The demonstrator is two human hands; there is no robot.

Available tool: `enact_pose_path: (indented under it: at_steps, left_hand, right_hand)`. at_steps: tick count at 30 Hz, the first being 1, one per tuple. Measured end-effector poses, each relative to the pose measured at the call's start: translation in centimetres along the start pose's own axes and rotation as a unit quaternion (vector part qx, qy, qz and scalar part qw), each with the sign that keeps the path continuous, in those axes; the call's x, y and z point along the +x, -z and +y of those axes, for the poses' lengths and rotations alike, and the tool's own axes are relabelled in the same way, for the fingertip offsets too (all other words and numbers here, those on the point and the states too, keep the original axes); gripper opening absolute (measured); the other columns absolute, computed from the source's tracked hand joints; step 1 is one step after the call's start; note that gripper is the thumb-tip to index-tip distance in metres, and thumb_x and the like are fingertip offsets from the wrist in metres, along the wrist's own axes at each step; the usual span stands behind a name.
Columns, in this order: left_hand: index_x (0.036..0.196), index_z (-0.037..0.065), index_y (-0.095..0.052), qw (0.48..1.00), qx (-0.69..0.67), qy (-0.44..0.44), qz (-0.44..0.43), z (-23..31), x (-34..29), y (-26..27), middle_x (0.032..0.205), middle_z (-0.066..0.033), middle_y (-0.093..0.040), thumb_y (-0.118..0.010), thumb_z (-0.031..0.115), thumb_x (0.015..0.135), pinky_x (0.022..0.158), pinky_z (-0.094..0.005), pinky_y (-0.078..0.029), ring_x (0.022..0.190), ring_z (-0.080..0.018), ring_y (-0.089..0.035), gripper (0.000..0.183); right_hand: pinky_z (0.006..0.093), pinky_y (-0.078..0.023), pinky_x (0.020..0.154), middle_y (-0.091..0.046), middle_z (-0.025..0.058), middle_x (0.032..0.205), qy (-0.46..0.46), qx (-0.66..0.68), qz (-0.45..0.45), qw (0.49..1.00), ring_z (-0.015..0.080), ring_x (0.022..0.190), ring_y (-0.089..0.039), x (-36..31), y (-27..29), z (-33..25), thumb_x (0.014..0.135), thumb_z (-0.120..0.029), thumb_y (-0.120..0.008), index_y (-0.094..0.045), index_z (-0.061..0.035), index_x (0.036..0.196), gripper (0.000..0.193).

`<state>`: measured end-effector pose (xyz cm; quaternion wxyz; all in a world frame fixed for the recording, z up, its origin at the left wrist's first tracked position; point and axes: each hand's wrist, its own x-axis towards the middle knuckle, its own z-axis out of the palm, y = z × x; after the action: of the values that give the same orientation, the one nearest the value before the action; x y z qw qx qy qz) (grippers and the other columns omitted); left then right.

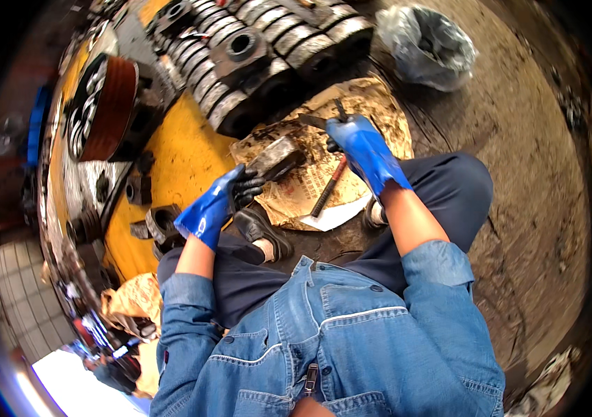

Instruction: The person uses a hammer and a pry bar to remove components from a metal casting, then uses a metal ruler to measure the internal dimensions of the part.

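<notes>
Grey oblong metal block (276,158) lies tilted at the left part of a brown, dark-stained paper sheet (379,104), which is spread on the floor in front of the seated person. The left hand (221,198), in a blue glove with blackened fingers, is beside the block's near end, fingers loosely extended and wrapped around nothing; whether the fingertips touch it, I cannot tell. The right hand (360,142), gloved alike, is closed on a dark, narrow metal tool (313,121) above the sheet. A red-and-black rod-like handle (328,187) rests on the paper, near a white corner (337,214) of it.

The grimy grey-brown floor (518,160) spreads to the right, scuffed and blotched. On the left a worn yellow surface (188,146) carries dark metal nuts (138,189) and, farther up, a rust-brown round drum (111,108). Rows of ribbed, silvery metal cylinders (289,42) stand beyond the sheet — a dark block with a round hole (242,48) sits on top — and a clear plastic bag (428,45) slumps to their right. Bright light enters at the lower left.
</notes>
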<state>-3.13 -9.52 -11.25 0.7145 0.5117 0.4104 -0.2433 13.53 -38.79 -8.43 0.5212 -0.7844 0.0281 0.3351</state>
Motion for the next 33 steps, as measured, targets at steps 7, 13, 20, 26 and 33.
enact_pose_path:
  at_steps: [7,13,20,26,33]
  left_hand:
    - [0.122,0.013,-0.060,0.973,-0.175,0.133,0.070,-6.5,7.0,-3.6,0.117,-0.0135,-0.069,-0.046,0.059,0.096,0.060,-0.0319,-0.054,0.095,-0.0268,-0.070,0.055]
    - [0.130,0.014,-0.054,0.934,-0.320,0.095,0.130,-7.9,9.8,-6.3,0.125,-0.0113,-0.064,-0.051,0.066,0.091,0.071,-0.0364,-0.056,0.106,-0.0280,-0.066,0.065]
    - [0.115,0.014,-0.061,0.862,-0.481,0.059,0.150,-8.8,12.7,-7.2,0.100,-0.0051,-0.067,-0.064,0.062,0.086,0.081,-0.0392,-0.053,0.094,-0.0254,-0.063,0.057]
    - [0.115,0.018,-0.066,0.821,-0.540,-0.095,0.158,-10.1,14.3,-9.1,0.102,0.0006,-0.068,-0.060,0.049,0.093,0.080,-0.0344,-0.051,0.088,-0.0196,-0.061,0.039]
    - [0.111,0.013,-0.067,0.828,-0.513,-0.116,0.192,-8.3,13.4,-11.2,0.101,-0.0056,-0.069,-0.065,0.043,0.090,0.078,-0.0345,-0.052,0.088,-0.0235,-0.064,0.037]
  right_hand:
    - [0.0415,-0.052,0.091,-0.066,0.0260,0.107,-0.094,-0.169,-0.061,0.979,0.0384,0.102,-0.065,2.8,-0.6,0.0,0.092,-0.033,-0.051,-0.067,0.0024,0.106,0.041]
    - [0.0360,-0.054,0.070,-0.070,0.0172,0.083,-0.036,-0.191,-0.061,0.979,0.0249,0.074,-0.070,3.4,-2.7,-0.4,0.091,-0.038,-0.057,-0.066,0.0035,0.101,0.043]
    - [0.0264,-0.055,0.065,-0.069,0.0070,0.085,0.049,-0.048,-0.054,0.996,0.0130,0.072,-0.066,7.0,-6.2,3.6,0.092,-0.017,-0.063,-0.065,0.0009,0.107,0.023]
    - [0.0415,-0.053,0.070,-0.067,0.0168,0.092,0.372,-0.395,-0.173,0.822,0.0387,0.083,-0.064,11.5,-13.7,-0.1,0.083,-0.014,-0.058,-0.065,-0.0268,0.124,0.043]
    - [0.0362,-0.054,0.084,-0.070,0.0135,0.111,0.254,-0.543,-0.340,0.724,0.0299,0.101,-0.067,16.9,-22.3,1.2,0.088,-0.024,-0.061,-0.064,-0.0214,0.126,0.038]
